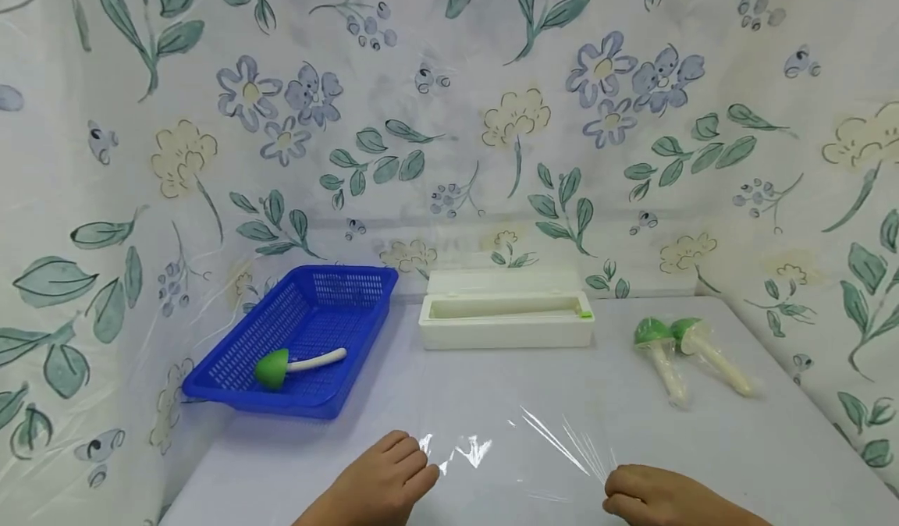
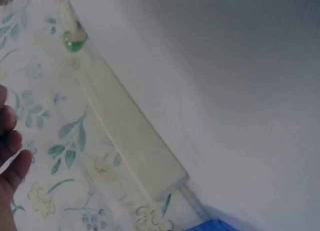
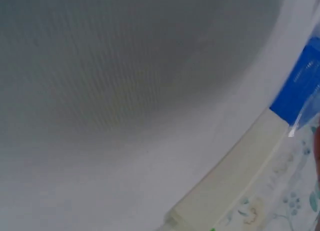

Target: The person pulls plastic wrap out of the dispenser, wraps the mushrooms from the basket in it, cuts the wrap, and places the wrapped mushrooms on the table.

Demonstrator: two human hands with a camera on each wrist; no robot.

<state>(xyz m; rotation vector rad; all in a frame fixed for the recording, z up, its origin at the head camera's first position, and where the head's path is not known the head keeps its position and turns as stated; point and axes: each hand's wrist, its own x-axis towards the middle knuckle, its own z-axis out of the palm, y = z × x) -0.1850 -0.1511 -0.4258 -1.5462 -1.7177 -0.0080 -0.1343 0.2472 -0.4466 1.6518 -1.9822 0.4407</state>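
A sheet of clear plastic film (image 1: 474,452) stretches between my two hands, low over the table. My right hand (image 1: 663,495) pinches its right edge, and sharp creases run from the fingertips. On the other side my left hand (image 1: 393,479) holds the film with curled fingers, the thumb against them. In the left wrist view, the fingers (image 2: 15,166) show only at the left edge. Beyond the hands stands a long white box (image 1: 506,335) with its lid raised and a small green piece (image 1: 585,314) at its right end.
At the left, a blue plastic basket (image 1: 330,401) holds a green-capped toy mushroom (image 1: 271,369). Two more mushrooms (image 1: 653,332) (image 1: 716,358), wrapped in clear film, lie on the right of the white table (image 1: 492,385). Floral sheeting (image 1: 449,159) hangs around the back and sides.
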